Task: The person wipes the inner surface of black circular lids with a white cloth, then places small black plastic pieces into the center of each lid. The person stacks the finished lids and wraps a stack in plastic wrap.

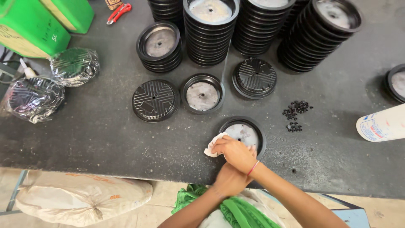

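While the left hand (230, 180) lies half hidden, fingers unreadable, a white cloth (214, 145) is pinched in the right hand (234, 153) fingers against a black round tray (253, 126) on the table (97, 131).

I stand at a dark grey worktable (105, 135), its top scuffed and dusted with pale specks, spreading away from my grip on every side. Its near edge runs just below my grip. Under that edge shows a pale tan floor (160, 202). Down to the left of my grip a stuffed whitish sack (84, 198) lies on that floor. The light is even and soft.
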Tool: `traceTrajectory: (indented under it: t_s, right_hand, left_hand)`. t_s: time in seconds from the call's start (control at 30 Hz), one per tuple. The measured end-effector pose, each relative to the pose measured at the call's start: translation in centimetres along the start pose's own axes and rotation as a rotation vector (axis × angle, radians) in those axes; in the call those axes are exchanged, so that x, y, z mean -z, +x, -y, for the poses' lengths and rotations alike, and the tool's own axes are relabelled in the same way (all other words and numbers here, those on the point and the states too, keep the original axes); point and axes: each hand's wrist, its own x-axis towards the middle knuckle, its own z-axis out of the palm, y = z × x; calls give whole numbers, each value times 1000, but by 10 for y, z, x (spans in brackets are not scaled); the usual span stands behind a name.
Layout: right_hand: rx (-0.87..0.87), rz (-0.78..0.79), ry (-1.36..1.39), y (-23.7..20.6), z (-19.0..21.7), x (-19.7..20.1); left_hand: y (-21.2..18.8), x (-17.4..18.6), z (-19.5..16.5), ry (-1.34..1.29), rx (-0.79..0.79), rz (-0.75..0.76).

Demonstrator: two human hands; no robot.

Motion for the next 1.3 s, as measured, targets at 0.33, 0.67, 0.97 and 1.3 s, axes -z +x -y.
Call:
traceTrajectory:
  t_s: [0.33, 0.67, 0.97, 1.3]
  right_hand:
    - [42, -89, 23, -4, 0, -4]
    - [113, 16, 8, -31, 10, 15]
    - [91, 247, -170, -90, -21, 73]
    - [-173, -97, -271, -137, -79, 87]
  left_hand:
    - [25, 73, 108, -397, 604, -296]
    - [59, 28, 132, -401, 635, -126]
    - [63, 30, 123, -381, 679, -145]
    - [11, 91, 121, 53, 721, -132]
